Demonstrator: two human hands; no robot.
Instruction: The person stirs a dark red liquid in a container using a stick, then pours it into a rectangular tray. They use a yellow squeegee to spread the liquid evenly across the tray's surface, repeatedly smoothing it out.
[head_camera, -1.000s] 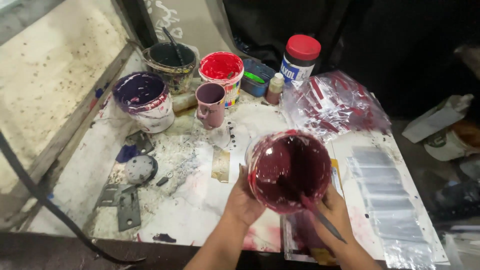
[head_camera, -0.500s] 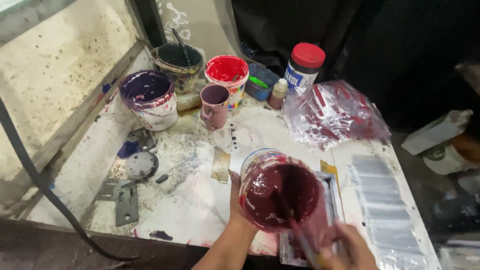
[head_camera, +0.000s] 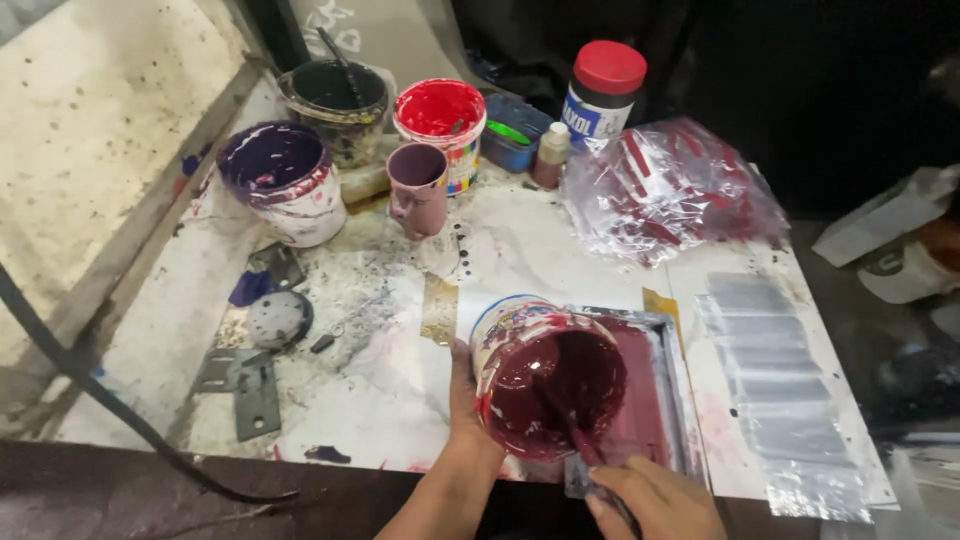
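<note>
Left hand (head_camera: 462, 405) wrapped around the side of a tub (head_camera: 548, 378), gripping it and tipping its open mouth toward the camera. Inside the tub, thick dark-red paint coating walls and bottom. Right hand (head_camera: 655, 498) at the lower edge of the view, closed around the handle of a scraper (head_camera: 580, 440), blade reaching into the paint. Tub held at the near edge of the table (head_camera: 400, 380), just above a metal-framed screen (head_camera: 655, 400) smeared with the same dark red.

Right of the screen, a strip of clear plastic sleeves (head_camera: 770, 390) laid in a row on the white surface. Further back, a crumpled heap of clear bags (head_camera: 670, 190) stained red.

Along the far edge, a row of containers: a white tub with purple paint (head_camera: 285, 180), a dark bucket (head_camera: 335, 100) with a stick standing in it, a tub of bright red paint (head_camera: 440, 115), a mauve cup (head_camera: 418, 190) in front of it, a small blue tray (head_camera: 510, 135), a small brown bottle (head_camera: 548, 155), and a white jar with a red lid (head_camera: 600, 85).

On the left part of the table, paint-spattered, a round grey disc (head_camera: 275, 318) and flat metal brackets (head_camera: 250, 385). Black cable (head_camera: 90, 390) curving across the lower left corner.
</note>
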